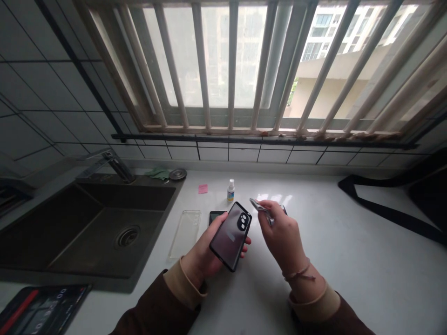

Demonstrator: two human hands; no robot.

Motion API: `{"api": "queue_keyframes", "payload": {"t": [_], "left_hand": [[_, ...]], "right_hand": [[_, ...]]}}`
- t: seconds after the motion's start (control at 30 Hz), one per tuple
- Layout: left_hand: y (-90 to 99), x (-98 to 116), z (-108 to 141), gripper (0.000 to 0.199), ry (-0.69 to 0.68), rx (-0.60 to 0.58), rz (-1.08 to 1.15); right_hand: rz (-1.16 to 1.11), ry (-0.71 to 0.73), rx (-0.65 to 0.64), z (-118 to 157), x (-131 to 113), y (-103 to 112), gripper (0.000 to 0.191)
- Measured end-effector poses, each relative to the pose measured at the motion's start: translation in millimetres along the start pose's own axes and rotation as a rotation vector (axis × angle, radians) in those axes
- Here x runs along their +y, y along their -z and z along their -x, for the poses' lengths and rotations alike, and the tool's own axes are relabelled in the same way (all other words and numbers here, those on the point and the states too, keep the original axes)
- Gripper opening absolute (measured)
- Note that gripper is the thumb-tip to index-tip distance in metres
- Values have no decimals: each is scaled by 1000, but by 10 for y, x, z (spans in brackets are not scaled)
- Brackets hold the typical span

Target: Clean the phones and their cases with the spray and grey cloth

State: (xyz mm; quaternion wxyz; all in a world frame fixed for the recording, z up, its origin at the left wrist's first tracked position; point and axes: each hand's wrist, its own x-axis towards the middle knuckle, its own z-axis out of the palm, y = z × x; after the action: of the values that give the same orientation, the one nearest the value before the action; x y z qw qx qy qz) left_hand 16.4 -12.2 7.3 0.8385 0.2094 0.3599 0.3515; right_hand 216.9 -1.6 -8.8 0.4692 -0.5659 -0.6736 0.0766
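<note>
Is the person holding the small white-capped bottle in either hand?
No, the bottle stands upright on the white counter, beyond the left hand and the right hand, touching neither.

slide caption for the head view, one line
Left hand holding a black-rimmed phone case, right hand pinching a small greyish item, above a white counter.
</note>
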Motion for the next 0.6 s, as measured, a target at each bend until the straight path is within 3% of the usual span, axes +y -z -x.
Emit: {"api": "queue_keyframes", "payload": {"t": [0.1,0.2,0.37,0.6], "left_hand": [[6,-29,-19,61,1,-38,18],[21,-41,-38,53,-44,-23,50],[24,-24,-53,48,-119,13,140],[22,21,-68,32,-194,42,263]], "right_hand": [[16,234,-161,79,-67,-79,27],[-24,340,-249,115,-116,-116,31],[-196,461,-375,116,-176,-55,35],[-306,498,-543,113,-233,57,30]]}}
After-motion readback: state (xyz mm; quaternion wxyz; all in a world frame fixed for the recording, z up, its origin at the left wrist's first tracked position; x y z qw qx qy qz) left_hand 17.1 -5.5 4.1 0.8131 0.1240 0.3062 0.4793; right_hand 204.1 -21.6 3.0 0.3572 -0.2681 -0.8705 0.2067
